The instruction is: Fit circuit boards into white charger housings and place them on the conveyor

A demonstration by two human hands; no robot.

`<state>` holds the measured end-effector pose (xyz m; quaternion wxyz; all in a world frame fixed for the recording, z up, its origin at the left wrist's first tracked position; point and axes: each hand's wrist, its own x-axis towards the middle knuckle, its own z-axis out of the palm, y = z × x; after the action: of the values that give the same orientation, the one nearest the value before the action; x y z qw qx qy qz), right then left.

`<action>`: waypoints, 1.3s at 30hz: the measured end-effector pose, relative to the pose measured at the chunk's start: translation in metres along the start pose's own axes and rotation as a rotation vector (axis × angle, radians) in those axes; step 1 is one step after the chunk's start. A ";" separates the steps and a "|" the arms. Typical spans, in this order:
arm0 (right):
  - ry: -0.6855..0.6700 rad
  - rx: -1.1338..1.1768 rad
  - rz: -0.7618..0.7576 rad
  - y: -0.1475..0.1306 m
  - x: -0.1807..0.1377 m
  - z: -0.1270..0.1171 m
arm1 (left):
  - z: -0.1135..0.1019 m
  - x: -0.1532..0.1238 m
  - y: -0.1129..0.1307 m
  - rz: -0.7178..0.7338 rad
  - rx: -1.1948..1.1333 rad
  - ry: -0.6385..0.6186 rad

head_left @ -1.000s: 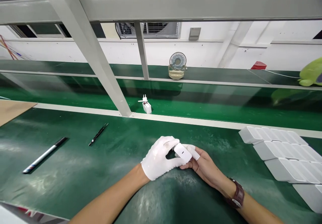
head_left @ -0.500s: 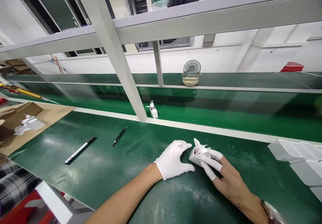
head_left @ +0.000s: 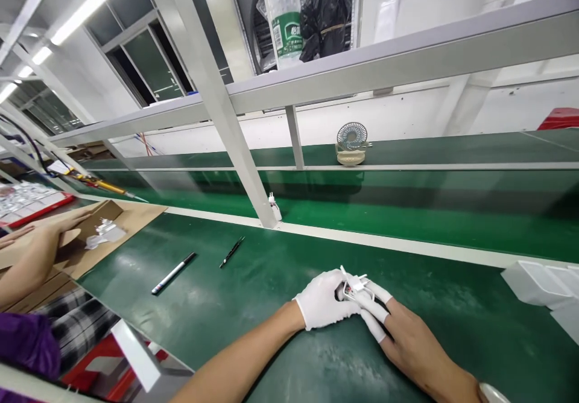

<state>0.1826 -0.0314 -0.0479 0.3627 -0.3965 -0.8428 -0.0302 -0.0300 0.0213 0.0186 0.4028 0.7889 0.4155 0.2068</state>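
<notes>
A small white plug charger point(head_left: 356, 286) with two prongs is between my hands, just above or on the green table. Its pronged top piece is tilted off the hollow case, and a bit of red wire shows inside. My left hand point(head_left: 326, 300), in a white glove, curls its thumb and fingers round the left side of the case. White finger cots cover several fingers of my right hand point(head_left: 398, 330), which grips the charger from the right. The fingers hide much of the case. Another white plug charger point(head_left: 274, 207) stands partly behind the frame's post.
On the left lie tweezers point(head_left: 232, 252) and a marker pen point(head_left: 174, 274). White cases point(head_left: 540, 285) are stacked at the right edge. A small fan point(head_left: 351, 143) sits on the back ledge. At far left, a co-worker's hand reaches by a cardboard box point(head_left: 108, 210) holding white parts.
My left hand has closed round the charger's left side, where it was apart before. My right hand still holds the charger. The view has tilted up and swung left.
</notes>
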 end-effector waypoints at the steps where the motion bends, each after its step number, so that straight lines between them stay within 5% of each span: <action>1: 0.018 -0.033 -0.013 -0.002 0.001 -0.001 | 0.002 -0.001 -0.002 -0.034 -0.045 0.024; 6: 0.036 -0.103 -0.154 -0.013 0.015 -0.014 | -0.001 0.011 -0.014 -0.107 -0.310 0.125; 11: 0.018 -0.069 -0.293 -0.023 0.025 -0.026 | -0.042 0.060 -0.043 -0.200 -0.057 0.383; 18: -0.084 0.005 -0.213 -0.017 0.012 -0.013 | -0.090 0.131 -0.083 -0.312 0.007 0.713; 24: -0.132 0.027 -0.128 -0.016 0.015 -0.014 | -0.085 0.126 -0.080 -0.349 0.003 0.858; 28: -0.192 -0.002 -0.160 -0.013 0.027 -0.019 | -0.063 0.106 -0.056 -0.319 0.015 0.743; 32: -0.223 -0.063 -0.195 0.000 0.033 -0.020 | -0.029 0.109 -0.024 -0.156 0.088 0.394; 39: -0.278 -0.094 -0.184 0.004 0.037 -0.018 | 0.055 0.125 0.093 0.385 0.248 -0.020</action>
<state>0.1801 -0.0113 -0.0121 0.2194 -0.3345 -0.9152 -0.0478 0.1233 0.0682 0.0596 0.2602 0.8990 0.2756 0.2192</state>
